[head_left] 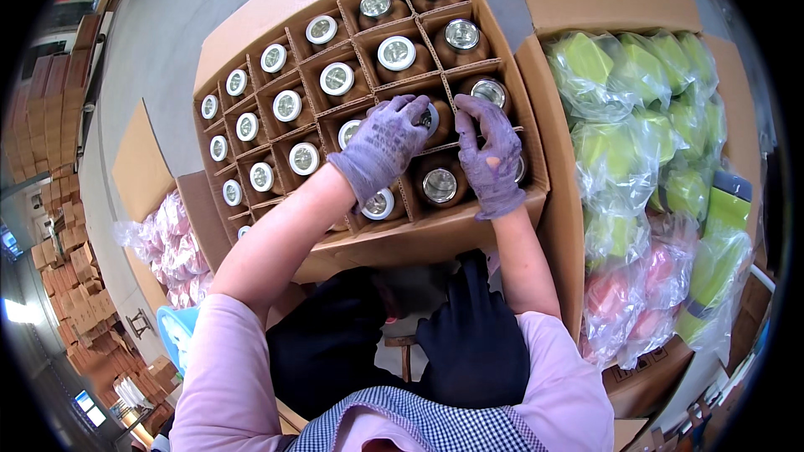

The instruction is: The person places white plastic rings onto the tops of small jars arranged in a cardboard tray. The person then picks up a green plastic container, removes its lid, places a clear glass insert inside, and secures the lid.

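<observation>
A cardboard box (394, 244) in front of me holds rows of brown bottles with round, glassy tops, parted by cardboard dividers (368, 50). Many tops carry a white ring (396, 53); those toward the right, such as one bare-topped bottle (440, 186), show none. My left hand (383, 144), in a greyish-purple glove, curls its fingers round the ringed top of a bottle (430, 120) right of the middle. Just to its right, my right hand (492, 159), gloved alike, hovers over the right-hand column with thumb and fingers apart. It partly covers the bottles under it.
On the right stands an open carton with green pieces (615, 151) and pink pieces (632, 285) in clear bags. At left are bagged pink items (172, 243) in another carton and a light-blue container (176, 331). Stacked cartons (75, 276) line the far left.
</observation>
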Demonstrator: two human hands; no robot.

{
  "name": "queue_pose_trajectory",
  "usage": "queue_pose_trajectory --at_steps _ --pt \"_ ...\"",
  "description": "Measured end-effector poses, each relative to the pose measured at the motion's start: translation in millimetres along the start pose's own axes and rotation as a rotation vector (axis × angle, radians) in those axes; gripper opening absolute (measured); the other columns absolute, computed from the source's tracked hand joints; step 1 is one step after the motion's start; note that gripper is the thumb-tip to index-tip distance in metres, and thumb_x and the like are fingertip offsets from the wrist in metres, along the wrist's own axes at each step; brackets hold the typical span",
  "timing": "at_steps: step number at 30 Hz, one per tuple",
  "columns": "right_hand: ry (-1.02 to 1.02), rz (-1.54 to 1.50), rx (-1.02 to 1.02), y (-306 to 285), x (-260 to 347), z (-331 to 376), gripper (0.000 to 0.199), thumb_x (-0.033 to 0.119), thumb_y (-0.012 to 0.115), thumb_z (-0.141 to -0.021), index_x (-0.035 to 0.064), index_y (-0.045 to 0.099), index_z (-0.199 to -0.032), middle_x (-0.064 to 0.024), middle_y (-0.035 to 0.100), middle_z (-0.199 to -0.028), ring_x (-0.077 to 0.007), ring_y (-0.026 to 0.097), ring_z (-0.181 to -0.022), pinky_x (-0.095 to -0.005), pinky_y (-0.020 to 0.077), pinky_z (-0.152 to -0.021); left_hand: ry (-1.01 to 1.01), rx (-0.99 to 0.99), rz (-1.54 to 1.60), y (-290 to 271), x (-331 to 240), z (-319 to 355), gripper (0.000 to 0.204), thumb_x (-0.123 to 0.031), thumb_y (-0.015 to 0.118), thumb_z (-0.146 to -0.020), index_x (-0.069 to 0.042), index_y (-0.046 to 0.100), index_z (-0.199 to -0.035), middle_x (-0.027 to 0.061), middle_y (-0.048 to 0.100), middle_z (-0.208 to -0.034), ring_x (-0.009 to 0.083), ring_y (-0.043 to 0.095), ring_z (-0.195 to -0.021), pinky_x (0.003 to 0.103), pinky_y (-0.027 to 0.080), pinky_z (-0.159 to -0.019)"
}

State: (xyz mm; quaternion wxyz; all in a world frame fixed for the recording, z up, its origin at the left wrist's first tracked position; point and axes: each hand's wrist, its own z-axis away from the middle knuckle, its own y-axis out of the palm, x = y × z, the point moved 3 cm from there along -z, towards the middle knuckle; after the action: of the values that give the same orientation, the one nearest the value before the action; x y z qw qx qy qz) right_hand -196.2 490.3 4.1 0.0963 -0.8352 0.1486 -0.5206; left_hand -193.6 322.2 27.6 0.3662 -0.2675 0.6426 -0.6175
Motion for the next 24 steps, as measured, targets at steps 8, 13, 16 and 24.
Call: queue_pose_trajectory --at_steps 8,13,16,24 --pt "-0.315 -0.014 0.106 -15 46 35 0.041 -0.002 0.074 -0.073 0.0056 0.068 -0.113 -0.0110 0.072 -0.096 -0.0274 0.070 -0.077 -0.0365 0.0556 -0.065 0.066 -0.154 -0.036 13 5 4 0.028 -0.017 0.072 -0.075 -0.012 0.069 -0.102 0.0107 0.060 -0.126 0.0302 0.060 -0.110 0.041 0.053 -0.091" --pt "-0.230 -0.105 0.093 -13 42 43 0.036 -0.003 0.073 -0.075 0.0045 0.069 -0.110 -0.0111 0.071 -0.090 -0.0273 0.070 -0.074 -0.0361 0.0556 -0.064 -0.041 -0.108 0.338 -1 20 -6 0.050 -0.020 0.077 -0.075 -0.017 0.062 -0.122 0.0103 0.060 -0.122 0.0324 0.059 -0.110 0.041 0.052 -0.092" --pt "-0.068 -0.162 0.036 -12 33 45 0.032 -0.005 0.070 -0.079 0.0024 0.070 -0.110 -0.0125 0.071 -0.087 -0.0271 0.070 -0.073 -0.0337 0.0554 -0.065 -0.015 -0.066 -0.057 9 7 -12 0.058 -0.020 0.079 -0.074 -0.016 0.058 -0.129 0.0102 0.060 -0.115 0.0298 0.062 -0.101 0.041 0.054 -0.087" --pt "0.478 -0.432 -0.047 -7 10 60 0.020 -0.002 0.068 -0.089 -0.0009 0.070 -0.108 -0.0107 0.072 -0.091 -0.0158 0.068 -0.078 -0.0279 0.0541 -0.071 -0.051 0.199 0.492 -1 47 -15 0.070 -0.013 0.078 -0.081 -0.024 0.050 -0.144 0.0166 0.062 -0.112 0.0361 0.064 -0.102 0.040 0.055 -0.093"
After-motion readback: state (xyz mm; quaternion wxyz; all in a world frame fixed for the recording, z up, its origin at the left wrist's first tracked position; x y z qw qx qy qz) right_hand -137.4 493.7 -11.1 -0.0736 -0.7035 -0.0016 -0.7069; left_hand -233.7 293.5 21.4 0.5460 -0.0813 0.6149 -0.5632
